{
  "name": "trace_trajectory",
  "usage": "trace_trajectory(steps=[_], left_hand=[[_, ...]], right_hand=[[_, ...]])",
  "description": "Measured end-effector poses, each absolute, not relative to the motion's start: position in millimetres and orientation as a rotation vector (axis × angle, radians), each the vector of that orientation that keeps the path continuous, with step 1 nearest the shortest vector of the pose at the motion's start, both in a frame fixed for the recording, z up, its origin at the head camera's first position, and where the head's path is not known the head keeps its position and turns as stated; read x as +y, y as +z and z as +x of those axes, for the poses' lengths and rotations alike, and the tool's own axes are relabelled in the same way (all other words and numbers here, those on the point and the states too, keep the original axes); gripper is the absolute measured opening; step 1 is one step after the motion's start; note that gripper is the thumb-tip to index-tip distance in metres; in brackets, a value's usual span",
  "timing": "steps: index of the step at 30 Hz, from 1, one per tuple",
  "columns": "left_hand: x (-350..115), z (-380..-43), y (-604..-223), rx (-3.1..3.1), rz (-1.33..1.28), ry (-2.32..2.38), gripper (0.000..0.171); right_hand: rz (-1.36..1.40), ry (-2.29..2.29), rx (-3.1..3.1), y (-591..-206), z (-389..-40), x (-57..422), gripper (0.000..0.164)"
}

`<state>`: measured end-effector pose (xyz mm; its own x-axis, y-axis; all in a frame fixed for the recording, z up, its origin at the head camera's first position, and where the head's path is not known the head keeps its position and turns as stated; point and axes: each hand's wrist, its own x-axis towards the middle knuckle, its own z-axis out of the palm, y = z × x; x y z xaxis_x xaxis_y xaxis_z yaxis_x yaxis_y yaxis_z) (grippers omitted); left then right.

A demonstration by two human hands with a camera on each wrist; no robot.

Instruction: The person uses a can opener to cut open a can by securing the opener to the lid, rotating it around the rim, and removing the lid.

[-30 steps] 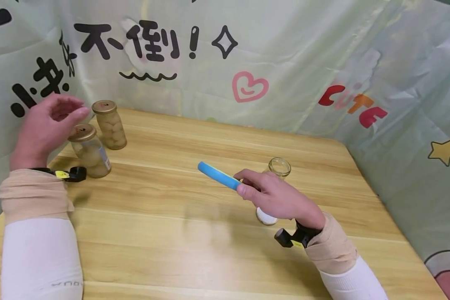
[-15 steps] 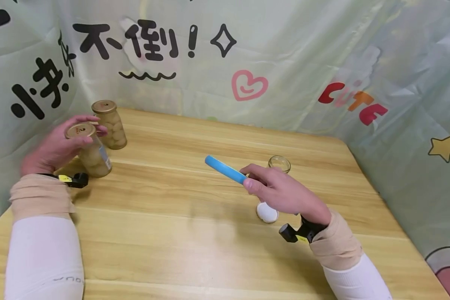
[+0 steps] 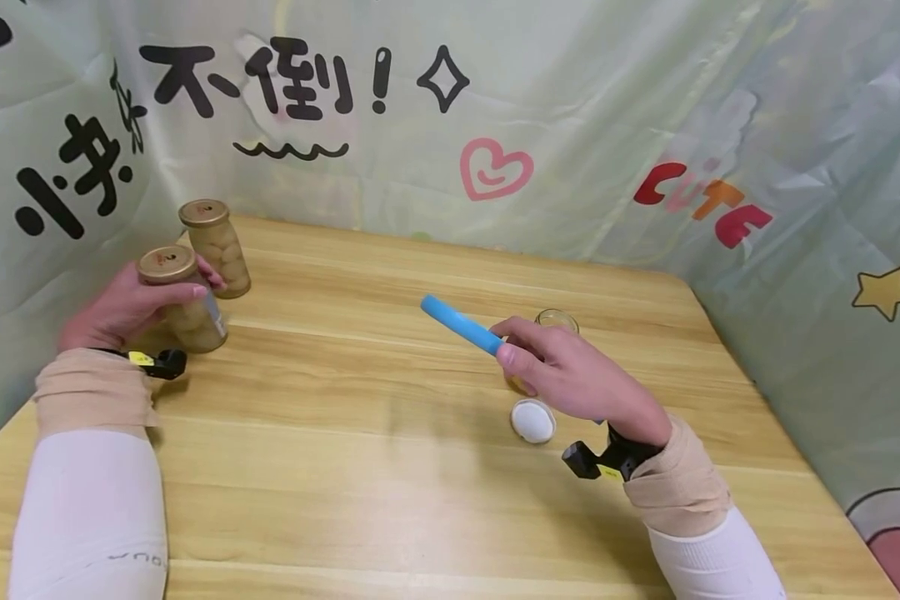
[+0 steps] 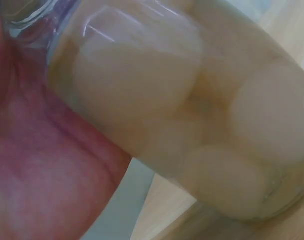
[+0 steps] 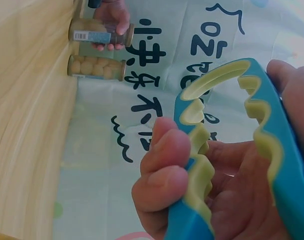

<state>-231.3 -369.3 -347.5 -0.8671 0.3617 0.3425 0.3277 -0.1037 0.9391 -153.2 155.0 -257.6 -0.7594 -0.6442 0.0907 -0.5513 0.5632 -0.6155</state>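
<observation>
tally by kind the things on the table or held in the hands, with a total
Lidded jars: 2
Open jar: 1
White disc: 1
Blue-and-yellow toothed tool: 1
Total: 5

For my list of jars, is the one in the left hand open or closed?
Closed: a gold lid covers the jar in the left hand; how tight, I cannot tell.

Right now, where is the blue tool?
In the head view, near mid-picture, the right hand grips the blue tool; it shows left of the open jar and up-left of the white disc on the table.
</observation>
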Motion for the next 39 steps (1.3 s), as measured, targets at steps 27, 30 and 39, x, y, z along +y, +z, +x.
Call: trace_trajectory(steps=[27,30,39], left_hand=[[-327.1,-243.3,-337.1,2.197,0.697,1.972,0.021],[-316.4,-246.7,-336.1,2.234,0.720,1.897,0.022],[-288.8,-256.6,-340.0,2.094,0.864,1.938,0.022]], right_hand=[[-0.900,-0.788,2.874,-255.8,-155.2,155.9,0.037],[-0.904,-0.789,2.872,-255.2,-155.1,155.9,0.037],[-0.911,-0.789,2.868,-255.6,-155.6,155.8,0.037]])
